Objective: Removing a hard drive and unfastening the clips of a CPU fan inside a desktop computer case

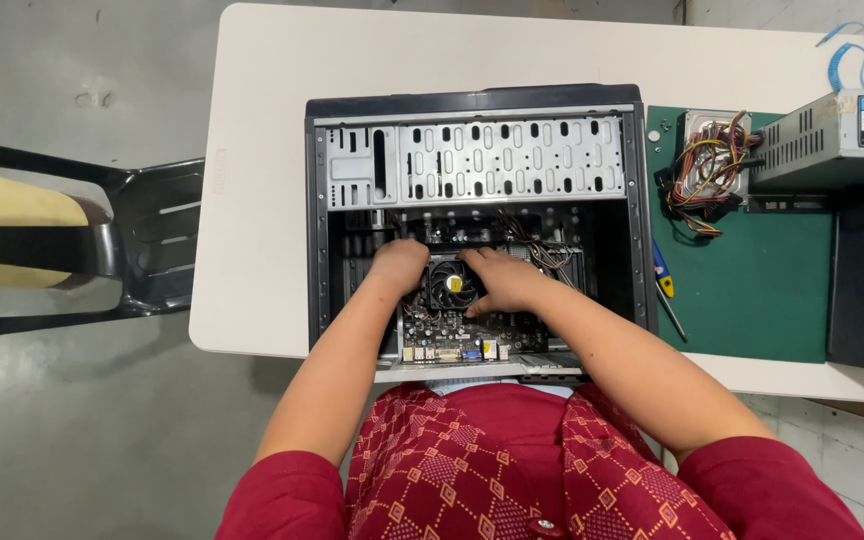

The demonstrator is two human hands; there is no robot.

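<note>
An open black computer case (472,105) lies on its side on a white table (262,200). Inside it sits a motherboard (452,335) with a black cooler fan (452,283) that has a yellow hub. My left hand (397,265) rests on the board at the fan's left edge, fingers curled down. My right hand (502,280) lies against the fan's right side, fingers reaching under it toward the board. Whether either hand grips anything is hidden. A perforated metal drive bay (472,160) fills the case's far half.
A green mat (752,290) lies right of the case, with a blue-and-yellow-handled screwdriver (662,280) on it. A power supply with bundled coloured wires (707,165) and a grey metal box (832,135) stand at the far right. A black chair (142,240) is left of the table.
</note>
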